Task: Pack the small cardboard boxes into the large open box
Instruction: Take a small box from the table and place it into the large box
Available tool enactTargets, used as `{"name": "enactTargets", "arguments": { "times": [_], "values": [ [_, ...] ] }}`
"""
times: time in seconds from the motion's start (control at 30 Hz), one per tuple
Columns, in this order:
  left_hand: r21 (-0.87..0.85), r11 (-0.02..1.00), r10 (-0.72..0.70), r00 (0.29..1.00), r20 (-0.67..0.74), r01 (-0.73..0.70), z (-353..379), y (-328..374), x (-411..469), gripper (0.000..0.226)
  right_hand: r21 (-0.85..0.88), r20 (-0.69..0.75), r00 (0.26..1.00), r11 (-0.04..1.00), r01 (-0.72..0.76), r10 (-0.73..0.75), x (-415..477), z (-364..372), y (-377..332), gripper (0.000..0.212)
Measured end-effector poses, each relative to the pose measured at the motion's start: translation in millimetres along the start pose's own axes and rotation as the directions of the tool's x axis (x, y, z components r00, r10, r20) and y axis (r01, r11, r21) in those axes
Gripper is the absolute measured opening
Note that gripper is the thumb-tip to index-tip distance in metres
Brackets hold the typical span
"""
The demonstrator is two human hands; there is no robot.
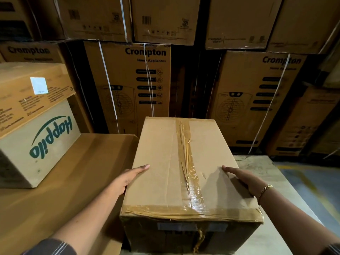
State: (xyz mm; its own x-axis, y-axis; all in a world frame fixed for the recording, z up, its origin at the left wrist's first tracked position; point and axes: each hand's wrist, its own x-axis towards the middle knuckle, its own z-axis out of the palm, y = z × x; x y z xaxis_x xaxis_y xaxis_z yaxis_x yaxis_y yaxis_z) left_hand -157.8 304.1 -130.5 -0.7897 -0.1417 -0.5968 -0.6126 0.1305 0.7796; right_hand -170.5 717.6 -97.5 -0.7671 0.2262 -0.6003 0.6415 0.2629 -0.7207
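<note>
A brown cardboard box (165, 162) sealed with wrinkled brown tape stands lengthwise in front of me on a pale surface. My left hand (128, 178) lies against its left top edge, thumb on top, fingers hidden down the side. On the right top edge rests my right hand (244, 178), fingers straight, a gold bracelet on the wrist. No large open box is in view.
A box printed Happila (42, 142) sits at the left on a wide flat cardboard surface (60, 181), with another carton (27, 92) stacked on it. Tall strapped Crompton cartons (128, 85) form a wall behind. The pale platform (276, 184) drops to a floor with yellow lines at right.
</note>
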Motion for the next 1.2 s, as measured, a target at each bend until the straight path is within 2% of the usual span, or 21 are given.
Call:
{"name": "enactTargets", "arguments": {
  "times": [0.07, 0.17, 0.27, 0.33, 0.4, 0.5, 0.57, 0.67, 0.77, 0.87, 0.9, 0.97, 1.07, 1.1, 1.17, 1.2],
  "values": [
    [-0.026, 1.0, 0.001, 1.0, -0.007, -0.001, 0, 8, 12, 0.119, -0.015, -0.039, 0.999, 1.0, 0.008, -0.009, 15, 2, -8, 0.076],
    [-0.059, 0.998, 0.027, 1.0, 0.003, -0.027, 5, 18, 15, 0.113, 0.013, -0.075, 0.997, 1.0, 0.013, -0.012, 33, 5, -9, 0.081],
    [-0.075, 0.997, 0.029, 0.999, 0.028, -0.027, 3, 16, 27, 0.117, 0.011, -0.045, 0.998, 0.999, -0.037, 0.037, 38, 4, -7, 0.097],
    [-0.119, 0.992, 0.04, 0.998, 0.048, -0.034, 0, 12, 42, 0.122, 0.029, 0.001, 0.999, 0.999, -0.043, 0.043, 37, 4, -7, 0.097],
    [-0.117, 0.992, 0.054, 0.996, 0.067, -0.046, 2, 24, 20, 0.125, 0.019, -0.011, 0.999, 0.999, -0.036, 0.036, 35, 5, -8, 0.105],
    [-0.073, 0.991, 0.109, 0.994, 0.005, -0.108, 7, 31, 4, 0.105, 0.021, -0.065, 0.998, 1.0, -0.005, 0.006, 33, 5, -7, 0.124],
    [-0.036, 0.991, 0.126, 0.992, -0.022, -0.126, 9, 33, 3, 0.101, 0.004, -0.094, 0.995, 1.0, 0.021, -0.021, 23, 5, -13, 0.119],
    [-0.044, 0.985, 0.166, 0.985, -0.053, -0.169, 6, 44, 0, 0.092, 0.0, -0.142, 0.987, 0.997, 0.073, -0.072, 7, 0, -25, 0.097],
    [-0.065, 0.961, 0.263, 0.962, -0.076, -0.268, 5, 54, -11, 0.098, 0.002, -0.2, 0.968, 0.987, 0.158, -0.154, 1, -13, -30, 0.089],
    [-0.052, 0.93, 0.358, 0.928, -0.105, -0.365, 7, 51, -23, 0.093, 0.021, -0.264, 0.905, 0.936, 0.352, -0.334, -11, -20, -27, 0.065],
    [-0.059, 0.92, 0.38, 0.92, -0.096, -0.387, 8, 49, -29, 0.097, 0.026, -0.284, 0.882, 0.916, 0.4, -0.377, -13, -21, -23, 0.059],
    [-0.02, 0.915, 0.402, 0.914, -0.053, -0.404, 7, 43, -38, 0.104, 0.069, -0.286, 0.85, 0.875, 0.478, -0.442, -19, -22, -12, 0.058],
    [0.075, 0.914, 0.402, 0.915, -0.019, -0.4, 9, 16, -52, 0.066, 0.124, -0.237, 0.838, 0.84, 0.528, -0.491, -26, -23, 17, 0.055],
    [0.113, 0.906, 0.412, 0.911, -0.018, -0.407, 10, 0, -52, 0.069, 0.112, -0.213, 0.849, 0.851, 0.513, -0.484, -29, -21, 29, 0.051],
    [0.21, 0.906, 0.387, 0.92, -0.063, -0.367, 16, -31, -46, 0.1, 0.104, -0.163, 0.877, 0.876, 0.471, -0.452, -31, -16, 56, 0.047],
    [0.204, 0.915, 0.371, 0.925, -0.083, -0.349, 20, -43, -45, 0.094, 0.117, -0.141, 0.889, 0.885, 0.452, -0.435, -28, -16, 70, 0.053]
  ]
}}
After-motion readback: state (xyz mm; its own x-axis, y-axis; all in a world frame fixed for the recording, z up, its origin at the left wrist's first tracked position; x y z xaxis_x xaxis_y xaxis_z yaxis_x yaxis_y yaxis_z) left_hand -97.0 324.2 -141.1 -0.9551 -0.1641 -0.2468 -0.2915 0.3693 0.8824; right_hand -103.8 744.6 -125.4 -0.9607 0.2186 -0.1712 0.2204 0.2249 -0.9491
